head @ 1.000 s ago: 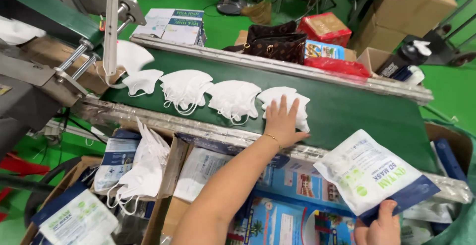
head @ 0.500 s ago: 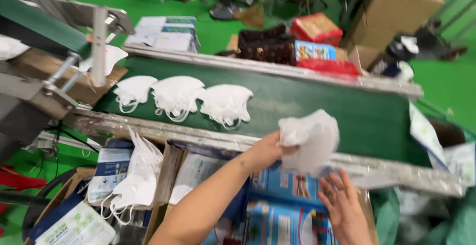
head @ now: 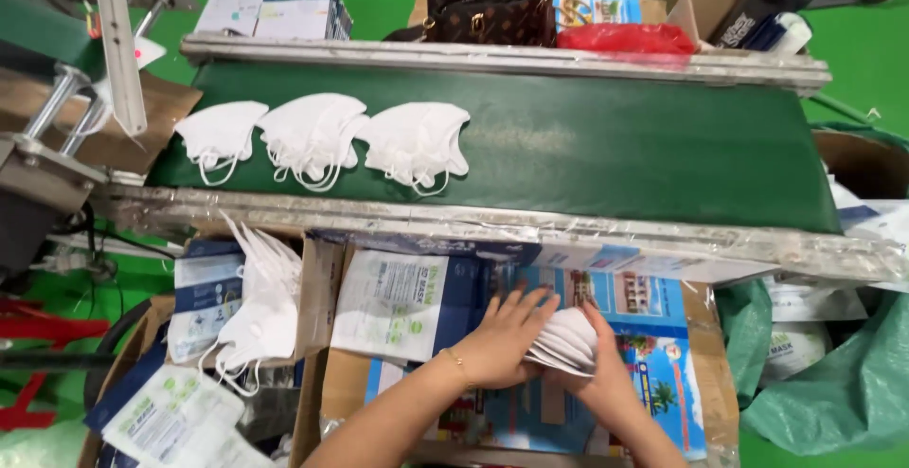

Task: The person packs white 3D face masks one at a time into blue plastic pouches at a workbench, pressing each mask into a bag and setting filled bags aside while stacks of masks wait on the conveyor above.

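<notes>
Both my hands press a stack of folded white face masks (head: 566,340) together over a flat cardboard box with a colourful print (head: 653,335). My left hand (head: 502,340) covers the stack's left side, fingers spread over it. My right hand (head: 606,373) holds it from the right and below. A white and blue mask pouch (head: 398,302) lies just left of my left hand. Three piles of white masks (head: 322,141) lie in a row on the green conveyor belt (head: 615,146) beyond.
A bundle of white masks (head: 260,307) stands in a cardboard box at the left, with more pouches (head: 166,416) below. Behind the belt sit a dark handbag (head: 488,9), red bags and cartons. A green bag (head: 843,383) lies at the right. Metal machine parts (head: 57,146) stand at the left.
My left hand took a pile of masks off the belt and brought it down over the box. My right hand let go of the pouch and joined it on the stack.
</notes>
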